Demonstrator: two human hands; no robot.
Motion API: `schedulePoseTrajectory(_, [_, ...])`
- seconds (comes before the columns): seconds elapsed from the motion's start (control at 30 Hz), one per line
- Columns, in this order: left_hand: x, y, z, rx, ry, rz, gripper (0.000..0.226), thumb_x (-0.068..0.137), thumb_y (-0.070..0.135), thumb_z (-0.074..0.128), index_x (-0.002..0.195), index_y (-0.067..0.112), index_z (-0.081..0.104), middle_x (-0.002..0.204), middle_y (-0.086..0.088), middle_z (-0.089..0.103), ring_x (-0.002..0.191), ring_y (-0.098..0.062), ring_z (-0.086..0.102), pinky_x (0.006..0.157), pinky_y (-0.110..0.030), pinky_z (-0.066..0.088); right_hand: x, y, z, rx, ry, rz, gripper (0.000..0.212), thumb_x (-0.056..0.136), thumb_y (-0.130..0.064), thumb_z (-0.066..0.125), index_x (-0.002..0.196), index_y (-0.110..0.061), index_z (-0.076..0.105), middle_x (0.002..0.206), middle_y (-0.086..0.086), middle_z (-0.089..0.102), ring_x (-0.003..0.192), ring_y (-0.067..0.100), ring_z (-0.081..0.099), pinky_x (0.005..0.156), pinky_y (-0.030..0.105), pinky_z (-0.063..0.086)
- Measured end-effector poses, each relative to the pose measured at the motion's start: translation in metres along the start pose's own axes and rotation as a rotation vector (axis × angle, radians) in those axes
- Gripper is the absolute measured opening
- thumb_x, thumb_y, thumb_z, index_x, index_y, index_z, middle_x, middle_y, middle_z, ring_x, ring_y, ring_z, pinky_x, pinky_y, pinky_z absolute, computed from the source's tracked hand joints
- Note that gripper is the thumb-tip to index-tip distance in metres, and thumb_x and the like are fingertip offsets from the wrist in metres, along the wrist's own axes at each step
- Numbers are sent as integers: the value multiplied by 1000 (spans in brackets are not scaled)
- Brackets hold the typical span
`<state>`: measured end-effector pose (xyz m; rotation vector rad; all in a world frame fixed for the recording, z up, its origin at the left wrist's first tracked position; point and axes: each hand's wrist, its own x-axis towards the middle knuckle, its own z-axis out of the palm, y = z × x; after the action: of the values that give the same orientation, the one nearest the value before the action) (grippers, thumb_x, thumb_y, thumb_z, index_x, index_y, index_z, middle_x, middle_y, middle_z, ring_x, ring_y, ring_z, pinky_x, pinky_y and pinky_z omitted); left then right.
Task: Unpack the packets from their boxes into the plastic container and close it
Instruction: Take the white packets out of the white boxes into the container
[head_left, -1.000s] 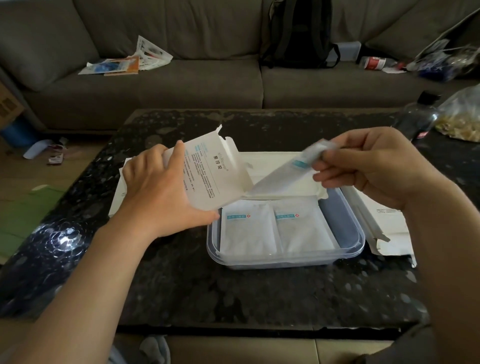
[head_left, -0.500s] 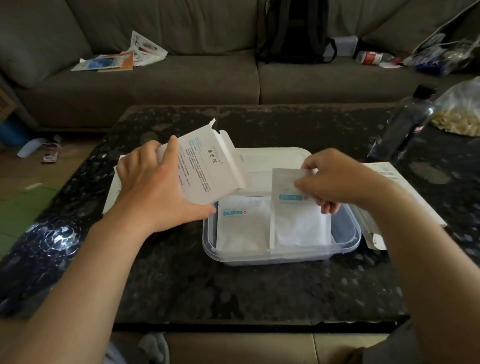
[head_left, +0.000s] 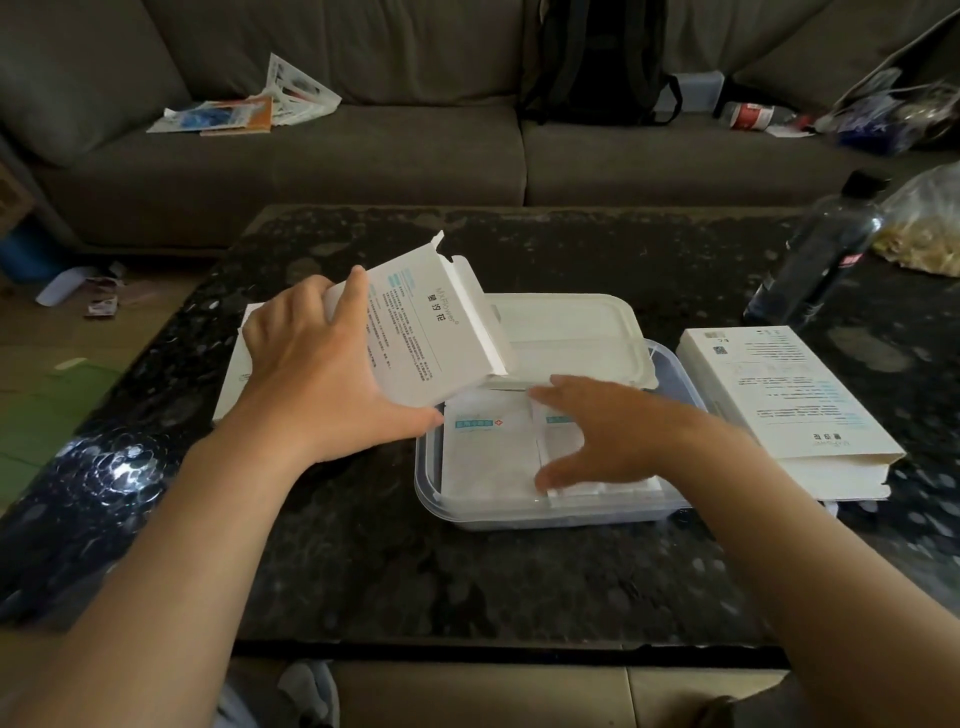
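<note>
Your left hand (head_left: 311, 384) grips the open box (head_left: 426, 338) above the plastic container (head_left: 519, 514). Your right hand (head_left: 597, 431) lies flat, fingers spread, on the packets (head_left: 488, 452) inside. They seem light and limp, so pinch an edge.

White packets (head_left: 488, 457) with teal labels, clear container (head_left: 545, 512), black speckled table (head_left: 415, 561), grey sofa (head_left: 363, 156).

The right hand (head_left: 608, 436), pinching a packet (head_left: 555, 441) in the air a second ago, now lies flat on it inside the container (head_left: 519, 515).

box (head_left: 431, 332) overhangs container (head_left: 545, 514) far-left corner; second box (head_left: 779, 395) flanks right; front open.
</note>
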<state>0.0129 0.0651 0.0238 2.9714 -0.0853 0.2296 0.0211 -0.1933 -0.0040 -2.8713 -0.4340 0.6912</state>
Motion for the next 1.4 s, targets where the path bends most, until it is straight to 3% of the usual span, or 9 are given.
schedulePoseTrajectory(0.1, [-1, 1, 1, -1, -12, 7, 141, 46, 88, 69, 153, 27, 1, 151, -6, 19, 143, -29, 14, 118, -51, 12, 0, 3, 7, -99, -102, 10, 98, 87, -67, 61, 160, -38, 2, 170, -8, 2, 156, 24, 9, 123, 48, 18])
schedulePoseTrajectory(0.33, [-2, 3, 1, -2, -33, 16, 140, 48, 87, 71, 153, 27, 0, 152, -6, 18, 143, -29, 14, 118, -51, 12, 2, 16, 6, -192, -190, 111, 102, 85, -72, 54, 159, -41, -9, 170, -4, -12, 157, 27, -3, 123, 52, 14])
schedulePoseTrajectory(0.57, [-3, 6, 4, -9, -40, 28, 139, 48, 84, 74, 153, 28, 2, 151, -6, 20, 142, -29, 16, 118, -52, 13, 5, 19, 12, -207, -153, 94, 103, 84, -72, 57, 160, -37, -4, 170, -1, -5, 156, 31, 3, 122, 53, 17])
schedulePoseTrajectory(0.77, [-3, 9, 3, -13, -51, 29, 139, 48, 84, 74, 153, 28, 2, 151, -5, 20, 142, -29, 15, 118, -52, 13, -5, 18, 4, -163, -118, 80, 98, 84, -70, 60, 160, -37, 7, 167, -3, 17, 152, 27, 23, 120, 47, 28])
schedulePoseTrajectory(0.97, [-2, 11, 3, -22, -64, 34, 140, 49, 83, 75, 153, 28, 0, 152, -5, 19, 143, -28, 14, 119, -51, 13, -7, 23, 1, -214, -161, 96, 106, 85, -68, 61, 159, -39, -9, 170, 0, -4, 156, 31, 9, 122, 49, 22])
schedulePoseTrajectory(1.4, [-4, 12, 4, -26, -78, 49, 141, 48, 83, 75, 154, 27, 1, 154, -6, 18, 144, -29, 14, 119, -52, 13, 2, 22, 8, -279, -160, 118, 108, 81, -75, 59, 159, -35, -4, 165, 4, 18, 144, 33, 37, 112, 47, 40])
